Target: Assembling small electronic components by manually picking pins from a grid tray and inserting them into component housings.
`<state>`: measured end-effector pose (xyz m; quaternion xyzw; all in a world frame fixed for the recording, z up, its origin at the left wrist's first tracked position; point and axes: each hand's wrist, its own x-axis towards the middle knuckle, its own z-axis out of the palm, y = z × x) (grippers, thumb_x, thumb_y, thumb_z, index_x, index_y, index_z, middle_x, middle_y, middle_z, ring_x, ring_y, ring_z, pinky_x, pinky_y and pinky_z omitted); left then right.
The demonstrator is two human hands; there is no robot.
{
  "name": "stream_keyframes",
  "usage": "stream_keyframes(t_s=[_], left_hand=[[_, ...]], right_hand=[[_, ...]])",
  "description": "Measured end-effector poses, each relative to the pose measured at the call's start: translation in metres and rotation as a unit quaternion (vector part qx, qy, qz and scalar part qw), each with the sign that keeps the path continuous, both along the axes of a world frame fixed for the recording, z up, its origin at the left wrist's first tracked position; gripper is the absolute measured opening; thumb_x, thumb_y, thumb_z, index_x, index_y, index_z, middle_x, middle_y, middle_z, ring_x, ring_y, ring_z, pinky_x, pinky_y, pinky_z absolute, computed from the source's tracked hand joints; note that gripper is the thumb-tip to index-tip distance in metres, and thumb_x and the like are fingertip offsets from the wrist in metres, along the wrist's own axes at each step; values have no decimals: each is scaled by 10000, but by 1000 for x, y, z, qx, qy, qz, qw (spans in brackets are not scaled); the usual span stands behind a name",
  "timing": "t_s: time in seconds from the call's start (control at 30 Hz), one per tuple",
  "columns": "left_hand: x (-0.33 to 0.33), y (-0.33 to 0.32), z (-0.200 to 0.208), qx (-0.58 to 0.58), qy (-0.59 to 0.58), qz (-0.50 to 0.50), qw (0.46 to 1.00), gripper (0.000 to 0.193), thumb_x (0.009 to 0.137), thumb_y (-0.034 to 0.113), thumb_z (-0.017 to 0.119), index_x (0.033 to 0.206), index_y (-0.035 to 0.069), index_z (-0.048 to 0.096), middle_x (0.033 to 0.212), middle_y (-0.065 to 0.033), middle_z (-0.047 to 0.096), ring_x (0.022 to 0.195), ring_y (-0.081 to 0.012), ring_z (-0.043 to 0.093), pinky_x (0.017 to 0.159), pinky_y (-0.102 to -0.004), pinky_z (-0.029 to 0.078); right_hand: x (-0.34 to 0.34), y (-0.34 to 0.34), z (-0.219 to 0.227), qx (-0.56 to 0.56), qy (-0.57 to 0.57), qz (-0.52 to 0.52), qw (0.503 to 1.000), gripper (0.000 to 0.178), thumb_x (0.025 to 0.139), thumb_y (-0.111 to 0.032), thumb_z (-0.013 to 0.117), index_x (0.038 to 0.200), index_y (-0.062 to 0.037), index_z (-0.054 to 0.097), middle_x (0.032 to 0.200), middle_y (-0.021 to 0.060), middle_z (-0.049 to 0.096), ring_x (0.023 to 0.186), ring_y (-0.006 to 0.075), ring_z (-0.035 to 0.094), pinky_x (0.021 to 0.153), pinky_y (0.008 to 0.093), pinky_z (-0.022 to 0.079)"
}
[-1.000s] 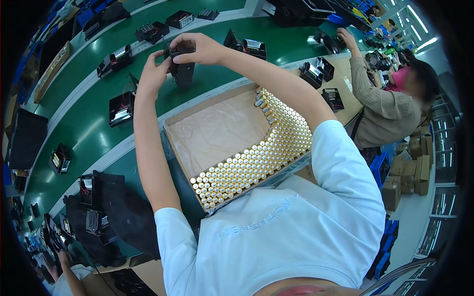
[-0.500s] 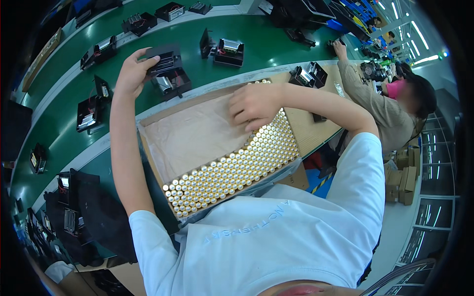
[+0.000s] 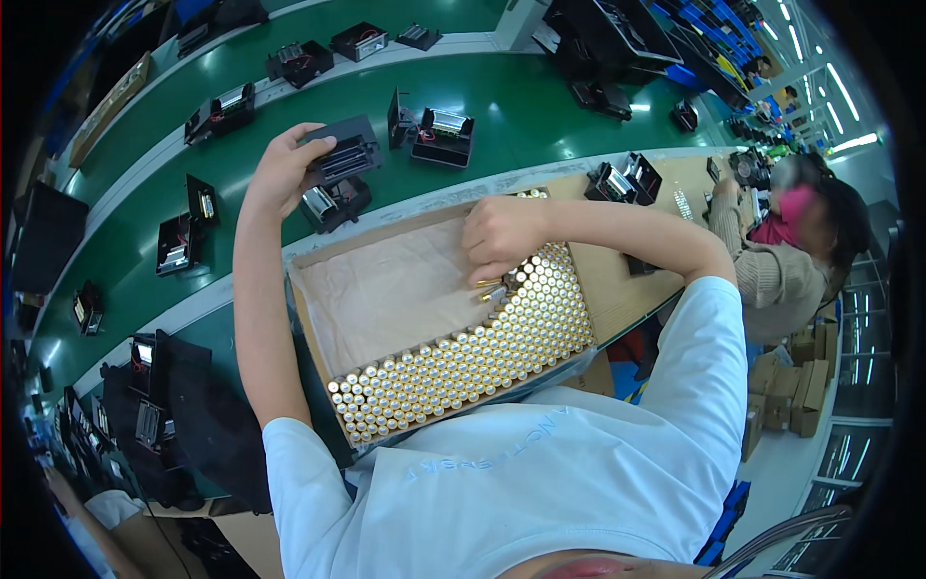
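My left hand (image 3: 287,172) grips the slatted black cover (image 3: 345,147) of a small black plastic case, thumb on top. The body of the case (image 3: 333,205), with silvery cells inside, sits just below the cover, against the far edge of a cardboard box. My right hand (image 3: 503,234) is over the box, fingers curled down around a couple of gold-and-silver batteries (image 3: 493,292) lying on their sides; its fingertips are partly hidden. Upright batteries (image 3: 453,376) stand packed in the near and right part of the box (image 3: 311,333). Brown paper (image 3: 386,289) lines the rest.
Several opened black cases with wires stand along the green conveyor belt (image 3: 540,101), one case (image 3: 442,135) just beyond the box. Another case (image 3: 622,181) rests on the wooden table (image 3: 617,265) at right. A co-worker (image 3: 786,261) sits on the right. Black cloth (image 3: 207,405) lies at left.
My right hand has drawn some batteries loose, now lying sideways under its fingers. My left hand still holds the cover. The co-worker's arm has pulled back from the belt. The whole view has shifted slightly.
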<state>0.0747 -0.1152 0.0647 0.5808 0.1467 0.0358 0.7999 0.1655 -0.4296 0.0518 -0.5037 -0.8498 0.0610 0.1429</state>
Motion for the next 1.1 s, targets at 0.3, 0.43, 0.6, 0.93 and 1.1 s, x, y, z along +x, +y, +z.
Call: stream_keyframes(t_s=[0.3,0.43,0.6,0.93,1.1], left_hand=[[-2,-3,-9,-73,-15,27,997,423,858,-58,514,1270,-20,425,1112,-217,569,946,-272,620,799,-382,556],[-1,-2,-10,-100,-28,38,994,430,860,-57,493,1282,-17,424,1126,-207,571,966,-296,618,830,-427,545],[3,16,-17,-168,-50,35,984,402,865,-42,490,1263,-24,439,1146,-226,557,983,-324,608,844,-467,545],[-5,33,-6,-266,-31,123,956,273,895,65,521,1155,-17,516,1054,-217,578,918,-311,598,758,-481,564],[-5,34,-7,-205,-38,212,955,251,901,109,550,1107,-33,543,995,-202,593,852,-286,606,702,-454,568]], right_hand=[[-7,136,69,38,101,-433,895,498,960,-353,482,613,-30,632,558,97,606,493,284,553,531,375,475],[3,185,73,9,13,-528,849,586,970,-420,451,642,21,652,606,130,619,513,307,549,581,382,492],[-2,226,74,-31,-75,-536,840,612,945,-460,454,639,29,658,621,148,637,547,333,581,612,392,516],[2,256,72,-17,-31,-498,867,420,836,-339,564,670,22,702,622,145,654,550,319,603,606,390,524],[-5,254,70,29,15,-440,897,307,773,-252,639,728,41,718,617,134,652,507,271,566,582,362,510]])
